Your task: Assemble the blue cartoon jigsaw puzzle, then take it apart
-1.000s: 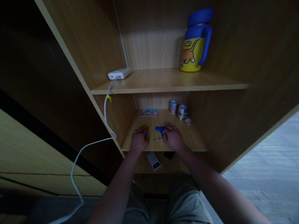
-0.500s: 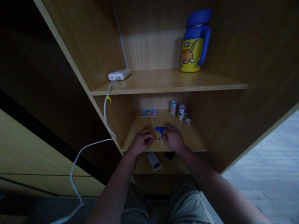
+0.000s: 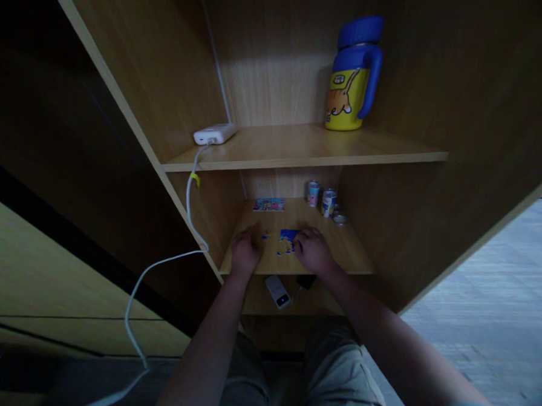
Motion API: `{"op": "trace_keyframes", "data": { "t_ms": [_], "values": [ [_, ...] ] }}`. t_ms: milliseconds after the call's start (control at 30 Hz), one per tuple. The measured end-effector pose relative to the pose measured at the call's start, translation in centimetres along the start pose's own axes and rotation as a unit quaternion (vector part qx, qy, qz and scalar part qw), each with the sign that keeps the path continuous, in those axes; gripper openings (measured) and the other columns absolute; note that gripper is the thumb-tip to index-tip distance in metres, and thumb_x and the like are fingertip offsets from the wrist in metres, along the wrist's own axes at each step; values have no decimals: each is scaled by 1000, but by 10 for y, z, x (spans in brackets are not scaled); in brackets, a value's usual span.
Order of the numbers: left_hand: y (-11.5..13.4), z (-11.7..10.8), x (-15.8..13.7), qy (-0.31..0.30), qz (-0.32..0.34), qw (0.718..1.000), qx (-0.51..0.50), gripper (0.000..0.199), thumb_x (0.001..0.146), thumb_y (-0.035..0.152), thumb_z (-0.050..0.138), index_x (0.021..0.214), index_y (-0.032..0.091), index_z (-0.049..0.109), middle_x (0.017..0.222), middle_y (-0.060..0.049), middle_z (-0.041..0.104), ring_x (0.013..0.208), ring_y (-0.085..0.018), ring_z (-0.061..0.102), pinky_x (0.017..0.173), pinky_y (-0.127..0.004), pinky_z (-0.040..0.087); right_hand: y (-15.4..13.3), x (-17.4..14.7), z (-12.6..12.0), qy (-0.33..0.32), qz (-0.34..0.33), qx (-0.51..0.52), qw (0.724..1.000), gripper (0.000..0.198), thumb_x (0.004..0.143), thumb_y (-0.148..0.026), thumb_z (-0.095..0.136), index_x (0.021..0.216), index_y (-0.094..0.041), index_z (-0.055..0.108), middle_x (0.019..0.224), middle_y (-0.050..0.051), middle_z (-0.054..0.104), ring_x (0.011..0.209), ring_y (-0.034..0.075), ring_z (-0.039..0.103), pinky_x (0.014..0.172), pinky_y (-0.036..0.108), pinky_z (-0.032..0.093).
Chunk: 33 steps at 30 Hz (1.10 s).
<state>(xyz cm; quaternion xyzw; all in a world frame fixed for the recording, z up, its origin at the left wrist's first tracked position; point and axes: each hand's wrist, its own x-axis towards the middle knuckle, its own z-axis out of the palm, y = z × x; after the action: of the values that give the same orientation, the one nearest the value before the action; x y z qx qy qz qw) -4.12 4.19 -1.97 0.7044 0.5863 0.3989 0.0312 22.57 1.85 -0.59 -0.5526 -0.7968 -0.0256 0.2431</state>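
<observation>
A small, partly assembled jigsaw puzzle point(image 3: 287, 242), blue and yellow, lies flat on the middle shelf point(image 3: 290, 265). My right hand point(image 3: 313, 249) is closed at its right edge, fingers curled and thumb side against it, covering that side. To the left, my left hand point(image 3: 245, 252) is low over the shelf with its fingers curled in; what they hold, if anything, is hidden. Between that hand and the puzzle are loose puzzle pieces point(image 3: 265, 234), too small to make out in detail.
A colourful picture card point(image 3: 269, 205) lies at the back left, with small printed cans point(image 3: 328, 203) at the back right. Above stand a blue-and-yellow mug point(image 3: 350, 80) and a white power bank point(image 3: 214, 134) with a hanging cable point(image 3: 159, 262). Another power bank point(image 3: 278, 292) lies below.
My left hand has moved left, away from the puzzle's left edge, and its fingers have turned in. This uncovers the loose pieces. My right hand stays at the puzzle's right side.
</observation>
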Motion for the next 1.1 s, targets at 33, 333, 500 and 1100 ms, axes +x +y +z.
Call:
{"op": "trace_keyframes", "data": {
  "t_ms": [33,333,500,1100],
  "values": [
    [-2,2,1,-8,2,1000,7,62,79,4,64,138,20,75,134,-15,78,129,-35,71,119,-54,53,0,0,0,-1,1,-2,1000,23,106,-28,58,107,-21,80,112,14,75,111,31,61,105,45,44],
    [8,10,-2,-80,79,992,57,51,88,8,63,135,22,78,150,-16,72,143,-37,63,127,-60,41,-1,-1,0,13,-2,-6,1000,20,105,-26,59,103,-22,79,111,12,75,109,30,61,102,43,45],
    [10,10,-3,-50,37,996,62,40,95,17,63,132,19,78,138,-18,77,131,-37,69,122,-58,46,1,0,1,12,-5,-2,1000,21,106,-27,58,103,-22,78,109,11,74,108,30,61,103,43,45],
    [24,-4,-6,-138,144,979,39,33,105,22,57,129,28,80,143,-8,76,140,-31,64,132,-62,34,0,0,1,5,-1,-11,1000,22,107,-27,57,104,-20,78,110,12,74,109,30,61,104,42,43]
  ]
}}
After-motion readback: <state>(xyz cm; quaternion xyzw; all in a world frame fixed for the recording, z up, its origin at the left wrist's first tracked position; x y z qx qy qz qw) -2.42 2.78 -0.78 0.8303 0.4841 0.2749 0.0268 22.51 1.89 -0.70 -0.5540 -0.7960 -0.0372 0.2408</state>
